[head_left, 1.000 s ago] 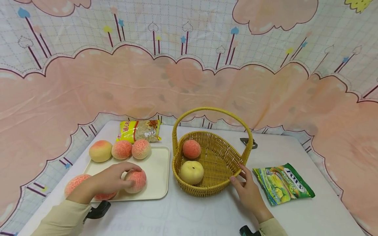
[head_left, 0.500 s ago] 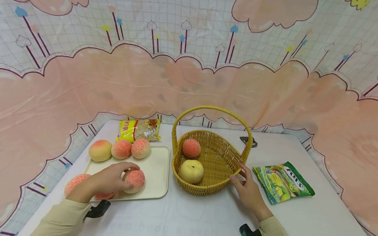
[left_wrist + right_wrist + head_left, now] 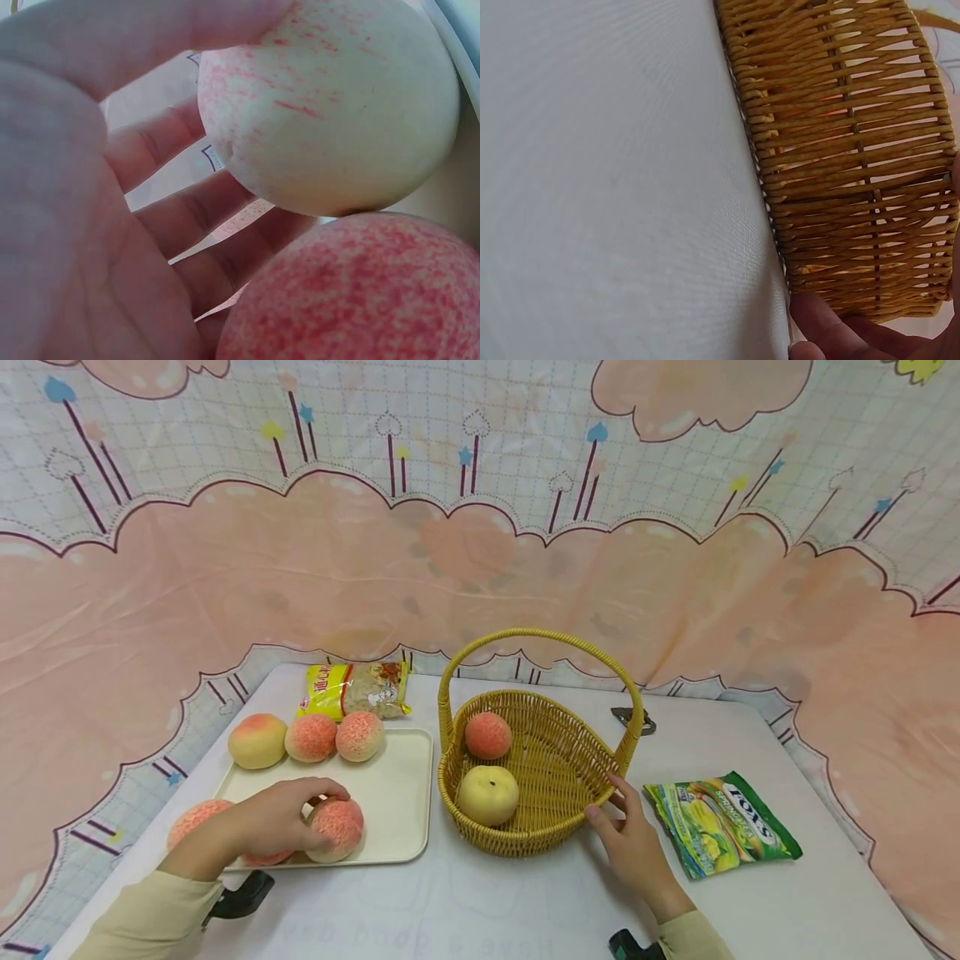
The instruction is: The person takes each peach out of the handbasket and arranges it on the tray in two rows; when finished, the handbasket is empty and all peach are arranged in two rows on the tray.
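Nudged slightly left and nearer the person since a second ago, one speckled peach is at the cream tray's near edge, held between the left hand's thumb and fingers. On the worktop, the right hand grips the basket's side; a red peach and a yellow one lie inside.
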`<state>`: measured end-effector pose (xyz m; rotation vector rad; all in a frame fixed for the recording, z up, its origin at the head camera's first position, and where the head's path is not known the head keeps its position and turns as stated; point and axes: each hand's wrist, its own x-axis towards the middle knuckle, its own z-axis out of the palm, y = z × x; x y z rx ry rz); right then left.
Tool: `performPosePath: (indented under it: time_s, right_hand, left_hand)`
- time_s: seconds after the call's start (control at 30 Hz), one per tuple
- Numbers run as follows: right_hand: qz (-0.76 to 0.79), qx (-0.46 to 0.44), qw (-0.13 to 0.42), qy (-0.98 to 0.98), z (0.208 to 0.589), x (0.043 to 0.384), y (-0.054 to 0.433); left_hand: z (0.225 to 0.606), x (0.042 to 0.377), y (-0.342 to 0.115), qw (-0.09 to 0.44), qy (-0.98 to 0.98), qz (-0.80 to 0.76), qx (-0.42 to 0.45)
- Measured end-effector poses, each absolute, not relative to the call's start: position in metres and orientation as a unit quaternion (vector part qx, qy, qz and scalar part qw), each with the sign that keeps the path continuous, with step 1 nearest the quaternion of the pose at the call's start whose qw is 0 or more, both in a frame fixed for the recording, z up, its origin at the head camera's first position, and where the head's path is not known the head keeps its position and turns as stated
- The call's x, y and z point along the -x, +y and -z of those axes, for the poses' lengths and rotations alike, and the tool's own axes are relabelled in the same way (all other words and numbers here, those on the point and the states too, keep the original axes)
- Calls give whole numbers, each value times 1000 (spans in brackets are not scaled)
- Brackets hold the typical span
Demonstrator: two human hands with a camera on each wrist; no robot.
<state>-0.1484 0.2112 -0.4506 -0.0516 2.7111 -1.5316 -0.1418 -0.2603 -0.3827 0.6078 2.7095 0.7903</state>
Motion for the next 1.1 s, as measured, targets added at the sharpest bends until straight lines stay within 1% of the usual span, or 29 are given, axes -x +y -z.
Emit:
performPosePath:
  time_s: [0.23,0.83,0.93,1.1]
  right_hand:
    - [496,16,14,868,451,149,211]
    - [492,18,11,870,452,149,211]
    - [491,17,10,871,452,149,211]
    - [491,18,10,871,452,149,211]
  left_hand:
    - [381,141,-261,136,929,-277,-205]
    - [382,141,-258,122,931,-270,-212]
    - [380,141,-255,108,933,-271,-211]
    - [370,141,-241,63,923,-300,-233]
